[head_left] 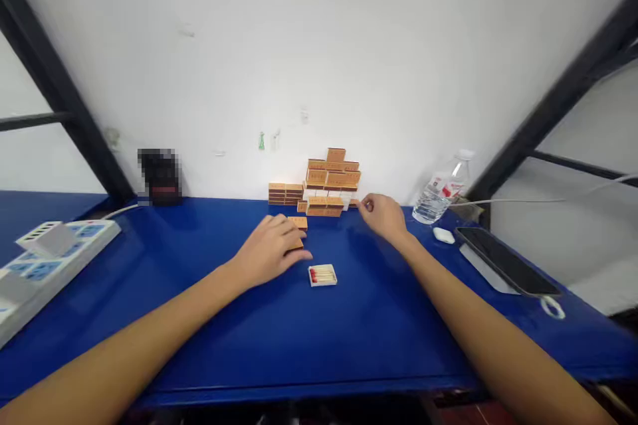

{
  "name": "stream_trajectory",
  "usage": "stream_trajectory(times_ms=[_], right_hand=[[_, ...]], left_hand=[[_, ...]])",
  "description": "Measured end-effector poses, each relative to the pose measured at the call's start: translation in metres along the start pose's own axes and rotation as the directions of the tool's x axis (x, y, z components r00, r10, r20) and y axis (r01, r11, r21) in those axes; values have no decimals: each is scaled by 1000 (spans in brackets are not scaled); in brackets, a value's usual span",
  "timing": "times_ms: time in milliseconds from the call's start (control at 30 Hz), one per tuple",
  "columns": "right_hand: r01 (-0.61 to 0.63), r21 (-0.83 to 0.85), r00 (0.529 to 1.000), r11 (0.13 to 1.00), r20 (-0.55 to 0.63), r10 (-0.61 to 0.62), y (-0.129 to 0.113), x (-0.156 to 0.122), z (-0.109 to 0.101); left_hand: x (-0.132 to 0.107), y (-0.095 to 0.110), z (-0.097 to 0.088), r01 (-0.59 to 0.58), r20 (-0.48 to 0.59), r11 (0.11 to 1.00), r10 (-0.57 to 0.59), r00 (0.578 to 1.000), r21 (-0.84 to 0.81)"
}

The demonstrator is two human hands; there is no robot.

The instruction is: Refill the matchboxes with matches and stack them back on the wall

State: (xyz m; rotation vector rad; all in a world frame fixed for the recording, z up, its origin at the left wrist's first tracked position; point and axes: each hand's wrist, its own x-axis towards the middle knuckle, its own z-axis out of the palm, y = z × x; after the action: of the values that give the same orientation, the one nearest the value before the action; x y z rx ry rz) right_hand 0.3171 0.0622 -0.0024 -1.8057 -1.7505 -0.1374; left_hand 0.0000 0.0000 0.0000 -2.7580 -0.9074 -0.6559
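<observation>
My left hand rests low over the blue table, thumb and fingers apart. An orange matchbox shows between its thumb and index finger, partly covered; whether they touch it I cannot tell. Just beyond the fingertips lies another matchbox. Closed in a pinch, my right hand is at the right side of a stepped stack of matchboxes against the wall. What its fingers hold, if anything, is hidden. A white match tray with red-tipped matches lies in front, between the hands.
A low pile of matchboxes stands left of the stack. To the right are a tilted water bottle, a white case and a phone. A power strip lies left, with a blurred dark object behind.
</observation>
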Motion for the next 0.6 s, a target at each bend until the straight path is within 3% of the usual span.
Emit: stream_trajectory(times_ms=[100,167,300,400,533,600], right_hand=[[207,287,944,935,193,-268,-26,-12,10],[212,426,901,879,263,-344,-43,-20,17],[74,536,885,841,353,-302,-70,-31,30],[-57,592,877,804,415,-243,-76,-36,33],[-275,673,850,687,503,-153,-77,-41,27],[-326,704,858,631,501,-115,-78,-43,19]], left_hand=[[10,-24,3,153,-99,987,-148,984,44],[16,-35,9,234,-95,972,-231,968,26],[26,-44,21,308,28,951,-307,951,-33],[30,-43,24,331,59,941,-328,943,-73],[30,-42,20,257,5,959,-258,966,-121],[29,-42,16,204,-53,970,-212,976,-130]])
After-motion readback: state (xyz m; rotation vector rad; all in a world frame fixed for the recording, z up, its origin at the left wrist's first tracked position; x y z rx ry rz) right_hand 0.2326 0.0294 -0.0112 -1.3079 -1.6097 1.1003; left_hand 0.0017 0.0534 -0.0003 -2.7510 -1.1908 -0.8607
